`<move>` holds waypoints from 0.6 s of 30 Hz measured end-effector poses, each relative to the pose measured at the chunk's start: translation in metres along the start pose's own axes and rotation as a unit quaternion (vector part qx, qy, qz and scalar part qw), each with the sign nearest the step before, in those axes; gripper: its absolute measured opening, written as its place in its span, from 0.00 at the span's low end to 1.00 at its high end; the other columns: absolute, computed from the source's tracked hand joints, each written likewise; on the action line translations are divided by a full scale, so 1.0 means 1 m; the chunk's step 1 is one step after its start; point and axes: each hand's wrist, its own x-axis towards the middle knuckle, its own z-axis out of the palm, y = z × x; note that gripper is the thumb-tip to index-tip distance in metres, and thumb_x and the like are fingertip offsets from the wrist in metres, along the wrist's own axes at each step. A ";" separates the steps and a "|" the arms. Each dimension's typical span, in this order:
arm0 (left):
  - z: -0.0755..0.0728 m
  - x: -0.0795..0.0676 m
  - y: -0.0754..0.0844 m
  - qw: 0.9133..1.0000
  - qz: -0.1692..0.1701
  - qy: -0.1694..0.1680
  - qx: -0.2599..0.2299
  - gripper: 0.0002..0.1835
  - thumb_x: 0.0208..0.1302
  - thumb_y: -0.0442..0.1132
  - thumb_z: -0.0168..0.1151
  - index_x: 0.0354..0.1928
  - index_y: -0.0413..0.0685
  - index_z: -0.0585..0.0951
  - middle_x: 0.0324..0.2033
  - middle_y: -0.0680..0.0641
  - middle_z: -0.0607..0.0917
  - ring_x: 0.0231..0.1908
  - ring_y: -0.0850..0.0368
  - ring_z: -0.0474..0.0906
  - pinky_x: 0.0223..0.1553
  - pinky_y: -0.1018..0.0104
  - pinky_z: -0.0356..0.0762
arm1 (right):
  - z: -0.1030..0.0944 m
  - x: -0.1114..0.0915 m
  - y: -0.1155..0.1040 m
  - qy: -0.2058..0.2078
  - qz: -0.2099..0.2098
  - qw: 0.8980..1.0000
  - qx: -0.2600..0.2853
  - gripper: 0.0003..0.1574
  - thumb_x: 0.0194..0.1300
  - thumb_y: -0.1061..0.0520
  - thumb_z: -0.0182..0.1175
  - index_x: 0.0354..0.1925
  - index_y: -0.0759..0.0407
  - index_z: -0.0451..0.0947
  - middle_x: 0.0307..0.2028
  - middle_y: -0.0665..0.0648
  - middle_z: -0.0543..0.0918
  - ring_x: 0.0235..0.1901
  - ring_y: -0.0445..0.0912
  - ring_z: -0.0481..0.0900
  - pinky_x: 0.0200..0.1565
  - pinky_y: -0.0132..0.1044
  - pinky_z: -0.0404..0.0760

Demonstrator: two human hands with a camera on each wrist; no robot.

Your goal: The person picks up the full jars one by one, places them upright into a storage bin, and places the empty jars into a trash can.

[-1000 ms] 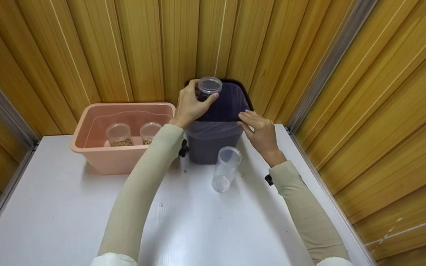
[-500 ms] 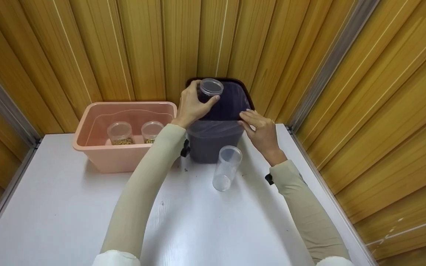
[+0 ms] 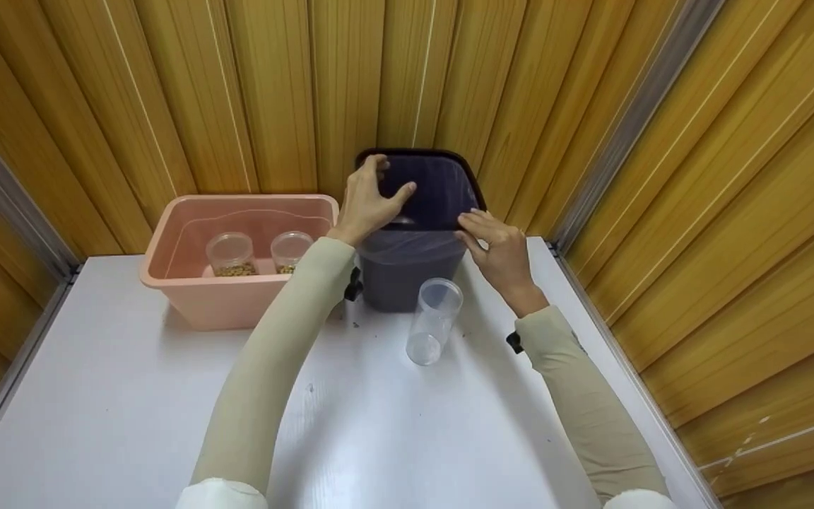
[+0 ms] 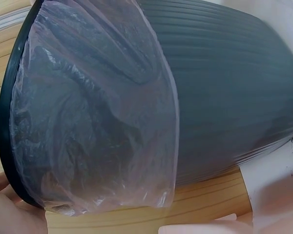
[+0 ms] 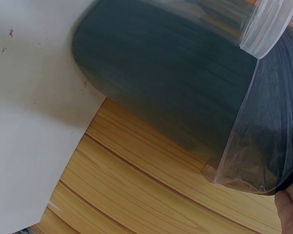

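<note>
My left hand (image 3: 368, 201) is over the left side of the mouth of a dark trash bin (image 3: 393, 286), thumb and fingers spread apart with nothing between them. Something pale glints inside the bin just below it, too little of it showing to tell what. A clear bag (image 4: 97, 112) lines the bin and folds down over its rim. On the bin's right front corner, my right hand (image 3: 499, 251) pinches the rim and bag between thumb and fingers. A tall clear plastic jar (image 3: 435, 318), lidless, stands in front of the bin.
Left of the bin is a pink plastic tub (image 3: 216, 304). In it stand two clear jars, the left jar (image 3: 231, 251) and the right jar (image 3: 291, 247), with small yellowish grains low inside. Wood-patterned walls (image 3: 273, 92) enclose the white table (image 3: 131, 396).
The clear-topped jar with dark contents has left my left hand and dropped into the bin. The left fingers have spread; my right hand stays at the rim.
</note>
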 end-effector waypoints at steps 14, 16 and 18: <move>-0.013 -0.008 0.004 1.000 0.005 -0.009 0.001 0.34 0.70 0.47 0.71 0.70 0.35 0.74 0.65 0.35 0.82 0.64 0.37 0.80 0.67 0.51 0.78 | 0.003 0.003 0.003 -0.009 0.004 1.000 0.006 0.16 0.68 0.60 0.74 0.53 0.64 0.91 0.50 0.62 0.92 0.56 0.58 0.90 0.65 0.52 0.84; -0.014 -0.010 0.006 1.000 0.012 -0.009 -0.001 0.34 0.69 0.47 0.71 0.70 0.34 0.74 0.65 0.35 0.82 0.63 0.37 0.80 0.67 0.51 0.78 | 0.003 0.004 0.004 -0.009 0.005 1.000 0.004 0.16 0.68 0.59 0.74 0.53 0.63 0.91 0.50 0.61 0.92 0.56 0.58 0.90 0.65 0.51 0.84; -0.015 -0.012 0.007 1.000 0.022 -0.009 0.000 0.34 0.69 0.46 0.72 0.69 0.34 0.74 0.65 0.35 0.82 0.63 0.37 0.80 0.66 0.52 0.79 | 0.003 0.005 0.005 -0.007 0.003 1.000 0.004 0.16 0.68 0.59 0.74 0.53 0.63 0.91 0.49 0.62 0.92 0.56 0.58 0.90 0.65 0.52 0.84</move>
